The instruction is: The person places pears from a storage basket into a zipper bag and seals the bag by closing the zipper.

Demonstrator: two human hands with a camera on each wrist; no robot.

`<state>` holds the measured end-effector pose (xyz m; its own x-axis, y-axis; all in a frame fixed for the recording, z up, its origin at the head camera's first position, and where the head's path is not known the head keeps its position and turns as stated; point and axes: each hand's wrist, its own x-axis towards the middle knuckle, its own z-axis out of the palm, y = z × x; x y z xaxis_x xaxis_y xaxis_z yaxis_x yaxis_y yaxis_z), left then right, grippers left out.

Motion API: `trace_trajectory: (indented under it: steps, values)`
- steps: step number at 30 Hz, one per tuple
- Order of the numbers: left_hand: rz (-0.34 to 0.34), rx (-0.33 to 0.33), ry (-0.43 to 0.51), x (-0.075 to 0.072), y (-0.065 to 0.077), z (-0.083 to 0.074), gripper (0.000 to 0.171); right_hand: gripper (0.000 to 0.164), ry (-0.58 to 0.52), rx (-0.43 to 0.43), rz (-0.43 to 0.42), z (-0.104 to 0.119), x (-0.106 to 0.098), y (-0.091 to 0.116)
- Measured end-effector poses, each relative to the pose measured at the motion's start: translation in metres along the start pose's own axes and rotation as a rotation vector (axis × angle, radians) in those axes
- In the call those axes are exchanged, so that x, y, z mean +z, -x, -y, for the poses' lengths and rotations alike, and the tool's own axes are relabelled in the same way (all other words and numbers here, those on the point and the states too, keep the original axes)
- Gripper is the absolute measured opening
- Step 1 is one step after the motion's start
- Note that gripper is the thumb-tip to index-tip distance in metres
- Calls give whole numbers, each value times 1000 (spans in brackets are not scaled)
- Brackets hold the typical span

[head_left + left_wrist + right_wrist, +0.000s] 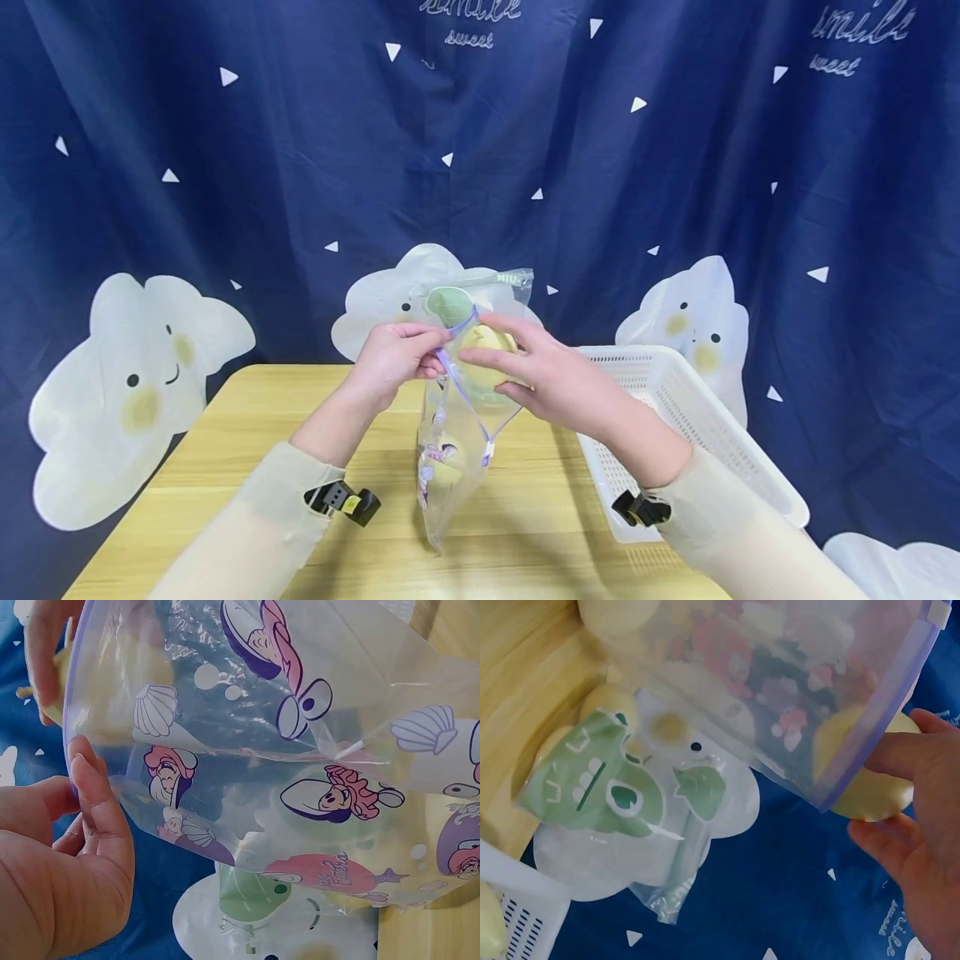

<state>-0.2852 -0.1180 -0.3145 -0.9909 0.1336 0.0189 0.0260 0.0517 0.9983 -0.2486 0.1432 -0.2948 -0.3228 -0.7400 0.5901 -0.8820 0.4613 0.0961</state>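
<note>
A clear zip bag [330,757] with cartoon and shell prints hangs tilted over the table, its purple zip edge [877,724] parted. My left hand [397,358] pinches one side of that edge between thumb and fingers. At the mouth, my right hand [558,379] grips a yellow pear [874,799], fingers and thumb around it. The pear partly overlaps the zip edge, and its stem shows in the left wrist view. Low in the bag, a pale yellow round shape [447,471] shows through the film.
Behind stands another clear bag with a green print [604,780], yellow round things inside. A white perforated basket [720,417] sits right, under my right forearm; a yellow-green fruit [489,922] is in it. A blue cloud-print curtain [480,167] hangs behind the wooden table [285,417].
</note>
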Motion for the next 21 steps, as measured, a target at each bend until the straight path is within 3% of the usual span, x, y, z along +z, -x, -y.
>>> trace_trajectory:
  steps: [8,16,21]
  values:
    - [10,-7,-8,-2,-1,1,33,67,115,18,162,-3,3,-8]
    - [1,8,-28,-3,0,0,34,66,198,93,174,-10,10,-11]
    - [-3,21,-34,-4,1,-1,31,67,186,128,197,-14,12,-12]
